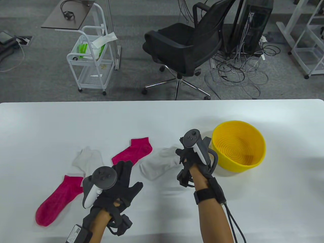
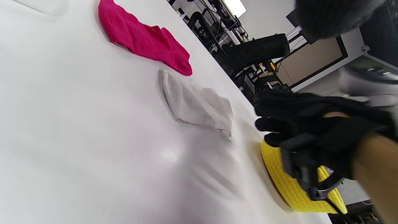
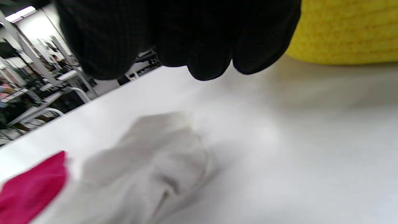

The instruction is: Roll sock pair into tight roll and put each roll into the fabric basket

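Note:
Two pink socks lie apart on the white table (image 1: 50, 126), one near the middle (image 1: 133, 152) and one at the front left (image 1: 57, 200). One white sock (image 1: 87, 159) lies between them, partly under the front pink one. A second white sock (image 1: 158, 163) lies crumpled left of the empty yellow basket (image 1: 240, 167). My left hand (image 1: 124, 177) hovers flat with spread fingers by the middle pink sock's toe, holding nothing. My right hand (image 1: 183, 154) hangs over the crumpled white sock's right end. Its fingers (image 3: 211, 46) are loosely curled above the sock (image 3: 149, 168) and apart from it.
The basket (image 2: 286, 183) stands right of my right hand (image 2: 279, 124), close to it. Beyond the table's far edge are a black office chair (image 1: 184, 43), a white wire cart (image 1: 91, 58) and a tangle of cables (image 1: 238, 71) on the floor.

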Tool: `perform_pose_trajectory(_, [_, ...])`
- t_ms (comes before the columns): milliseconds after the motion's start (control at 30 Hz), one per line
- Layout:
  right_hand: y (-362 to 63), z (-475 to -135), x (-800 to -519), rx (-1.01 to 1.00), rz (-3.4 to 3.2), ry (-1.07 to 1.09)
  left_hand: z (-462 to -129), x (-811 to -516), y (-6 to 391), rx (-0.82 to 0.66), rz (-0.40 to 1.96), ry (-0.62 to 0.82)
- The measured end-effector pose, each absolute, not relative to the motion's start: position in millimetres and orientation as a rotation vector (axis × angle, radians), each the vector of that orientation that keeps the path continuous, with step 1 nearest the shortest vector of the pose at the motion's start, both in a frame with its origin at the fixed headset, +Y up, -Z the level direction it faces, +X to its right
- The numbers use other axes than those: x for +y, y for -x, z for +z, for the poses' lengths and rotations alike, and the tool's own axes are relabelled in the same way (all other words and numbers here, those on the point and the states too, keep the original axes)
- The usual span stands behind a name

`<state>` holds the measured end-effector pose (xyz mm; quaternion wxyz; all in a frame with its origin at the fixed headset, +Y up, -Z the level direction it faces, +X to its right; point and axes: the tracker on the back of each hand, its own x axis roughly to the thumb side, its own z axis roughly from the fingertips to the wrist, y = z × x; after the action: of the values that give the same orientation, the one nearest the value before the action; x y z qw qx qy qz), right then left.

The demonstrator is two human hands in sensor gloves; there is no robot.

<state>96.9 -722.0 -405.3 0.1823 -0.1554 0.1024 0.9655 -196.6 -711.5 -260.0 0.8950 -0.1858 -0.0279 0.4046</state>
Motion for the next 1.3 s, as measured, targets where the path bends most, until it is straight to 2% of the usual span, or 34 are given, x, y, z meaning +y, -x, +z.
perform_pose_trajectory(233, [-91, -422, -754, 0.316, 2.832, 0.534, -260, -711, 197, -0.051, 0.821, 0.391])
perform_pose_trajectory(500, [-78, -425, -767, 0.209, 3.016, 0.587, -261, -714, 200, -0.032, 0.83, 0.403])
perform_pose_trajectory(733, [-74, -424, -768, 0.161, 3.046, 0.497, -261, -713, 201, -0.032, 0.834, 0.403])
perform_pose_trajectory(1000, [-74, -396, -726, 0.049, 2.904, 0.125, -261, -712, 202, -0.034, 0.839, 0.399])
perform_pose_trajectory(1300, [-68, -342, -656, -0.024, 2.564, -0.292, -262, -709, 212, -0.003, 0.903, 0.375])
